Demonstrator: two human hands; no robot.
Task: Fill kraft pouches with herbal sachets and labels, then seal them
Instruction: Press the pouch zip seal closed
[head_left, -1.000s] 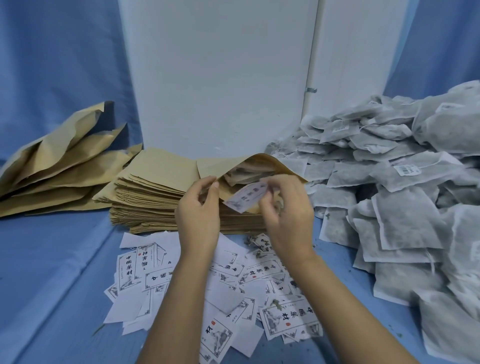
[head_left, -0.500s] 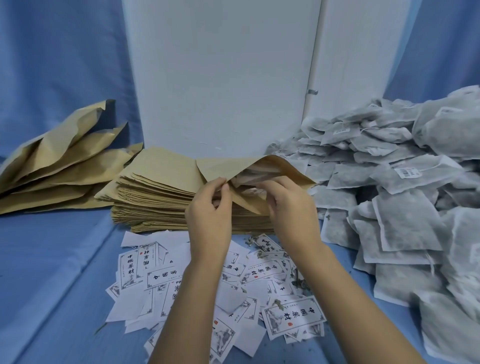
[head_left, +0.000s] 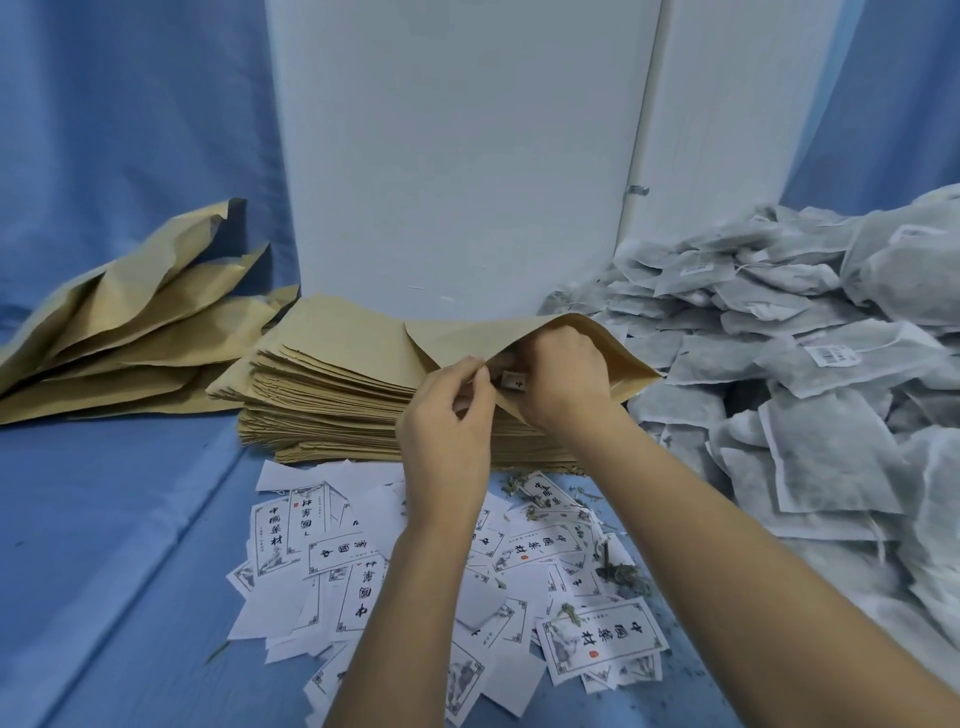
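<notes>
**A:** What's nearest?

**B:** Loose labels (head_left: 602, 642), strewn on the blue surface (head_left: 130, 545) at 6 o'clock.

**A:** And the hands?

**B:** Just beyond. The left hand (head_left: 447, 421) pinches the near lip of the open kraft pouch (head_left: 457, 338) in its fingers. The right hand (head_left: 563, 379) is inside the mouth, fingers curled on a label (head_left: 514, 382).

**A:** Where's the pouch?

**B:** Atop the stack of pouches (head_left: 332, 400), centre. Puffed pouches (head_left: 130, 332) lie at 9 o'clock, sachets (head_left: 779, 364) at 3, a white panel (head_left: 457, 156) at 12.

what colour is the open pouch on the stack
The pouch is plain tan kraft brown; the head view shows it best.
</notes>
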